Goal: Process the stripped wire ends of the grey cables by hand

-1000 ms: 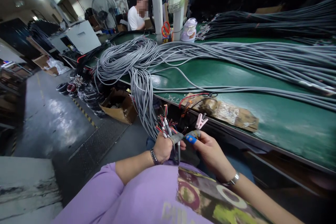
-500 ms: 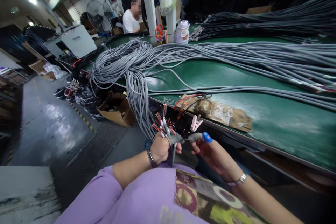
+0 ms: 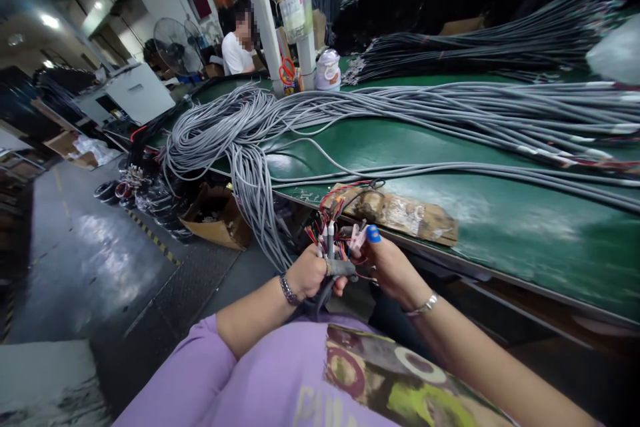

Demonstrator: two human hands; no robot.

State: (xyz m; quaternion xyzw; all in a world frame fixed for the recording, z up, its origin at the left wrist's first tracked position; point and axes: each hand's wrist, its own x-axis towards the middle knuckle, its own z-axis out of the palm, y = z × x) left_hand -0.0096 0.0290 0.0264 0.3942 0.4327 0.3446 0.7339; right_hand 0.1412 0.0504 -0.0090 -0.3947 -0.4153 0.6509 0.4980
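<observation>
My left hand (image 3: pixel 311 273) is closed in a fist around the end of a grey cable (image 3: pixel 326 285), whose stripped coloured wires (image 3: pixel 329 235) fan upward above the fist. My right hand (image 3: pixel 387 261), with a blue cover (image 3: pixel 373 233) on one fingertip, is closed beside it, its fingers pinching among those wires. Both hands hover just below the front edge of the green table (image 3: pixel 505 227). A pink clip (image 3: pixel 357 236) sits right by my right fingers.
Big bundles of grey cables (image 3: pixel 260 127) cover the table and hang over its left edge. A taped cardboard piece (image 3: pixel 400 210) lies at the table's front. A cardboard box (image 3: pixel 215 217) stands on the floor. Another person (image 3: pixel 237 47) sits far back beside a fan (image 3: pixel 173 47).
My right hand has moved left and up to the wire ends held by my left hand. The view has shifted slightly left.
</observation>
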